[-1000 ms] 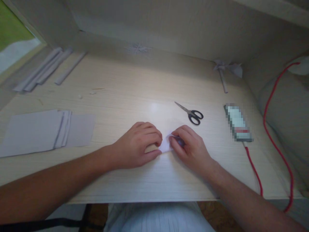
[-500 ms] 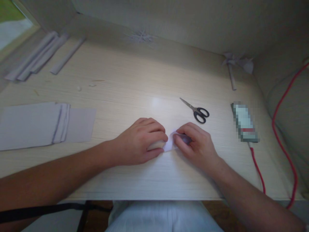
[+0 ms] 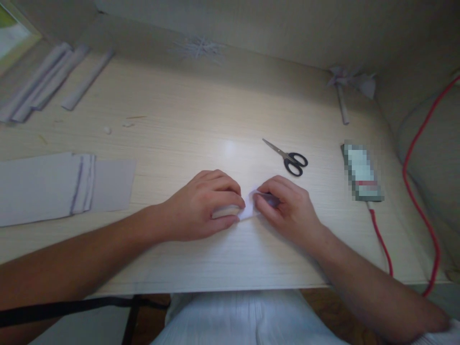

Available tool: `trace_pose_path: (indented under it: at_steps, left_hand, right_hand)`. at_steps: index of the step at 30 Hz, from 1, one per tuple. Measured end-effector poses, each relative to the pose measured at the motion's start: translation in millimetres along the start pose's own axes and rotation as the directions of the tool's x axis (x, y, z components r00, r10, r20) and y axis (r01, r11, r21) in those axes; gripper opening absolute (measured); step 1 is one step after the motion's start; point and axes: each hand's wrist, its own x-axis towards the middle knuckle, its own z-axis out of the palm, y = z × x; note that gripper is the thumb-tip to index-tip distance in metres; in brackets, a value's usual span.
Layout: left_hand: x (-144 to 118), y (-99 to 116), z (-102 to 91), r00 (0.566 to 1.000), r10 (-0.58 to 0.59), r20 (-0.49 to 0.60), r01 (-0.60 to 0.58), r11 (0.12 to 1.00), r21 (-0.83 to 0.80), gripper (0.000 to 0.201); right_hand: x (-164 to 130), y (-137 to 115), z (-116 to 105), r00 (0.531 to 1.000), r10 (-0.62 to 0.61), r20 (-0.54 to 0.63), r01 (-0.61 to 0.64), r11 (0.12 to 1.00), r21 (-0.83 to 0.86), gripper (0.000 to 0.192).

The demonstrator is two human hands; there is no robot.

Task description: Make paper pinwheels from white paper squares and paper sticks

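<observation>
Hands close together, your left hand (image 3: 201, 206) and right hand (image 3: 287, 208) both pinching the small folded paper (image 3: 247, 211), fold looks unfinished, scissors (image 3: 289, 159) untouched nearby

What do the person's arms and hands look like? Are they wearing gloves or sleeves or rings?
No gloves. The left hand and the right hand are both bare, and both forearms are bare too, with no sleeves showing as far as the picture's edges. No ring, watch or bracelet can be seen on the fingers or wrists. The nails look short and plain.
</observation>
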Motion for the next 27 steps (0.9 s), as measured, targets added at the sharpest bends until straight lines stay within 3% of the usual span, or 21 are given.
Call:
trace_pose_path:
  at_steps: [27]
  left_hand:
    - [-1.3, 2.7, 2.1, 1.000, -0.013, -0.013, 0.014, 1.000, 0.028, 0.022]
  right_hand:
    - [-3.6, 2.4, -2.2, 1.000, 0.024, 0.018, -0.024, 0.999, 0.046, 0.006]
